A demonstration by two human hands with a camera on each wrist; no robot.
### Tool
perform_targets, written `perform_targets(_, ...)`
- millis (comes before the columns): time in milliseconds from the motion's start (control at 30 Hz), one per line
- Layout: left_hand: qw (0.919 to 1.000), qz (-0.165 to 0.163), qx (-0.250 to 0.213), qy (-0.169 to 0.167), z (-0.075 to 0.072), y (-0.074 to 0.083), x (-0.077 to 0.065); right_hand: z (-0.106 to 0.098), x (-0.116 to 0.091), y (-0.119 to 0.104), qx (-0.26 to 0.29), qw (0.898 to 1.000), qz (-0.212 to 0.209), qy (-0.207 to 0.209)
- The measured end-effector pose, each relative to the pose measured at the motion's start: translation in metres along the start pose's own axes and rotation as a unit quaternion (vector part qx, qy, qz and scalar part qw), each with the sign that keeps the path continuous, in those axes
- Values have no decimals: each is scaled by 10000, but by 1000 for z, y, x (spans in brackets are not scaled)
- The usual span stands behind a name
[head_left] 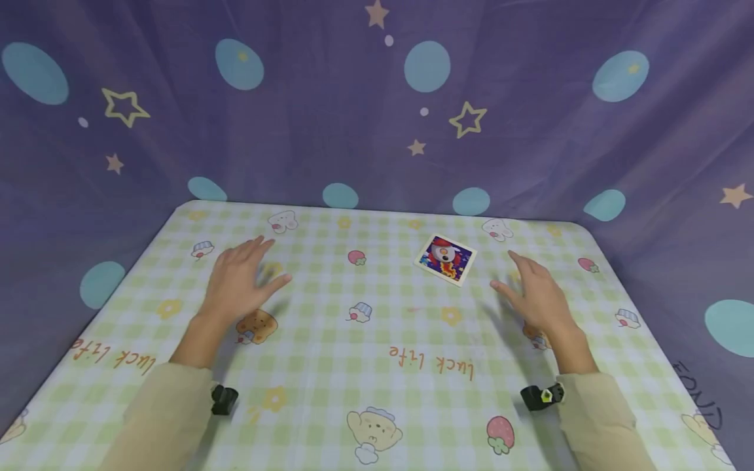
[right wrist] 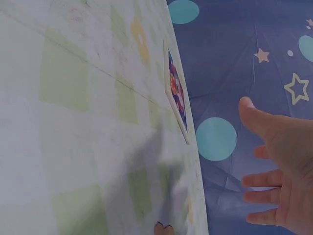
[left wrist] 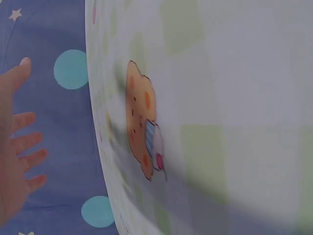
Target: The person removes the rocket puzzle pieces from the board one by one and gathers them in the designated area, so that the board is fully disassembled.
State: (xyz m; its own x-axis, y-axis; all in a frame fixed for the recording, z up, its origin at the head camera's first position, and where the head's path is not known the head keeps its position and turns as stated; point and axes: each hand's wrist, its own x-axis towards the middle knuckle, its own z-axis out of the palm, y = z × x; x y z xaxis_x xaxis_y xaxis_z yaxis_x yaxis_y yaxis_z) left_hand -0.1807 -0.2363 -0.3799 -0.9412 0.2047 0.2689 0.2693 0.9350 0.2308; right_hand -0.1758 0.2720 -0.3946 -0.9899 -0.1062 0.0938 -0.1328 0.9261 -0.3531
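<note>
A flat square tile (head_left: 446,260) with a white border and a colourful cartoon picture lies at an angle on the table, right of the middle and toward the back. My right hand (head_left: 537,297) hovers just right of it, fingers extended and thumb pointing toward the tile. Over the left side of the table floats my left hand (head_left: 235,278), its fingers straight and thumb spread. Neither hand holds anything. In the right wrist view the tile (right wrist: 177,90) appears edge-on beyond the shadow of the right hand (right wrist: 283,166). The left wrist view has the left hand (left wrist: 17,156) with fingers spread.
A green-and-white checked cloth (head_left: 318,353) printed with cartoons, flowers and lettering covers the table. Behind and beside it hangs a purple curtain (head_left: 330,118) with stars and teal ovals. Small black devices (head_left: 224,399) sit at both sleeve cuffs.
</note>
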Motion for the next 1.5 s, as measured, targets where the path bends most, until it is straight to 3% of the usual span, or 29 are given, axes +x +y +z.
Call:
perform_targets(367, 9971, 18, -447, -614, 19, 10, 25, 15, 11, -3, 224, 9995, 87, -202)
perform_targets(667, 9917, -104, -651, -1102, 44, 35, 49, 26, 16, -7, 270, 9995, -28, -171)
perform_targets(1033, 9824, 496, -998, -1497, 72, 78, 87, 32, 34, -13, 245, 9990, -202, -311)
perform_targets(1200, 9759, 923, -904, -1756, 82, 106, 102, 38, 41, -18, 199, 9984, -285, -444)
perform_targets(1500, 9626, 1240, -756, -2288, 98, 160, 130, 47, 54, -20, 222, 9970, -474, -577)
